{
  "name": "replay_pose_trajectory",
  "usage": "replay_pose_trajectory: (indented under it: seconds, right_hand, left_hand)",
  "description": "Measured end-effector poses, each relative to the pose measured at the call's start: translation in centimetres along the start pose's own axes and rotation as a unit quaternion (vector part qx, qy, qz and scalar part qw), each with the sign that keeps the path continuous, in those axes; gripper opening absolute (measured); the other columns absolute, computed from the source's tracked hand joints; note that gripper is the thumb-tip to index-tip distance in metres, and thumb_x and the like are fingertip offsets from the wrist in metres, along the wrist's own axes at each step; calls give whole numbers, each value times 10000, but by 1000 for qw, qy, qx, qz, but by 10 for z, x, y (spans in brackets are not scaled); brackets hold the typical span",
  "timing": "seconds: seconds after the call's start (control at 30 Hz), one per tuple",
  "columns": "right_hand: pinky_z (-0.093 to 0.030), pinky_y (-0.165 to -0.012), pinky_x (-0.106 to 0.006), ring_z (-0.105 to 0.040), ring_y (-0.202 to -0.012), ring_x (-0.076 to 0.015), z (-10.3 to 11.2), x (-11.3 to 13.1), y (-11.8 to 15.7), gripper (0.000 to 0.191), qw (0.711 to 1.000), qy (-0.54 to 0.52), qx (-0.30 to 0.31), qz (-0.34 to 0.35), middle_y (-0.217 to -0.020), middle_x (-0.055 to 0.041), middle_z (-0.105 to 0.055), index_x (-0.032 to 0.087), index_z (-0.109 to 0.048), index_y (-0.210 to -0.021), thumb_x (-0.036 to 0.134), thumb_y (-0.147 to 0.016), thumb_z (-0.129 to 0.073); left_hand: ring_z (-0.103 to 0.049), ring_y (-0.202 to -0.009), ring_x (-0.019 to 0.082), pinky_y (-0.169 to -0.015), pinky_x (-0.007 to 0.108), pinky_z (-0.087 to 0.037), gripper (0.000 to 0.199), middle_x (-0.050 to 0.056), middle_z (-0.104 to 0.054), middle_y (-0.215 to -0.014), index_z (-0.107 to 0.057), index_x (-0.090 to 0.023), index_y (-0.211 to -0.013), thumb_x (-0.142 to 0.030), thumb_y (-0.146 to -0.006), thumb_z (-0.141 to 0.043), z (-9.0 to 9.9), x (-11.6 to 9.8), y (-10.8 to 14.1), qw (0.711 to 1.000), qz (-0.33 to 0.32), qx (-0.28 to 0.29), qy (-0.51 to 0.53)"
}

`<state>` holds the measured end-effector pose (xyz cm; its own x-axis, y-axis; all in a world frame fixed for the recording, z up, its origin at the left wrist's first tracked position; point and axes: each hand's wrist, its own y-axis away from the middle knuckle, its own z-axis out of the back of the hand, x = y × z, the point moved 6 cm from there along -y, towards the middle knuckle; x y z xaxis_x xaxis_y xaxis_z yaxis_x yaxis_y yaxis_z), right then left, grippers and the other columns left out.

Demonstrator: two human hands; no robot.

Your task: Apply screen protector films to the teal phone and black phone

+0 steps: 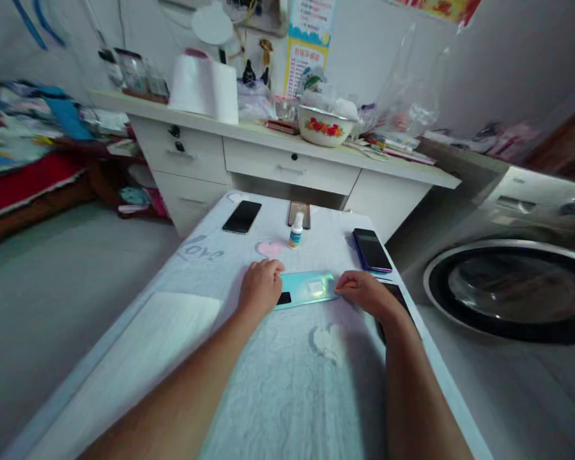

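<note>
A pale turquoise phone (306,289) lies back side up across the table, with a small label on its back and a dark camera block at its left end. My left hand (263,284) is closed around that left end, its fingers curled over the edge. At the opposite end, my right hand (361,291) pinches with its fingertips against the phone's edge. A dark phone (397,295) lies partly hidden under my right wrist. Beyond the hands stands a small white spray bottle (296,231) with a blue and yellow label, upright.
Another black phone (242,217) lies at the far left of the table (287,396), and a purple-edged phone (372,250) at the right. A brownish phone or case (299,215) sits behind the bottle. Ahead is a white desk (287,167); a washing machine (512,255) stands right.
</note>
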<state>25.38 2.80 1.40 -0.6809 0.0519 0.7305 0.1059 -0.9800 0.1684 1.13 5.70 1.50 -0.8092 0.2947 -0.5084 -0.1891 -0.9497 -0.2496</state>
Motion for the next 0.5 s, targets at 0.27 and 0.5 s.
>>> replay_pose_trajectory:
  seconds: [0.27, 0.5]
  right_hand:
    - [-318, -510, -201, -479, -551, -99, 3, 6, 9, 102, 999, 16, 36, 4, -599, 21, -589, 167, -658, -719, 224, -675, -586]
    - [-344, -525, -203, -520, -569, -108, -2, 13, 7, 121, 999, 17, 40, 18, -613, 18, -620, 176, -664, -716, 175, -661, -556]
  left_hand:
    - [-601, -914, 205, -858, 354, -429, 238, 50, -696, -966, -640, -194, -896, -96, -816, -438, -2, 1, 0, 1000, -20, -15, 0]
    - [-595, -907, 210, -855, 357, -421, 241, 45, -697, -963, -644, -191, -895, -87, -809, -444, -1, 1, 0, 1000, -16, -14, -2]
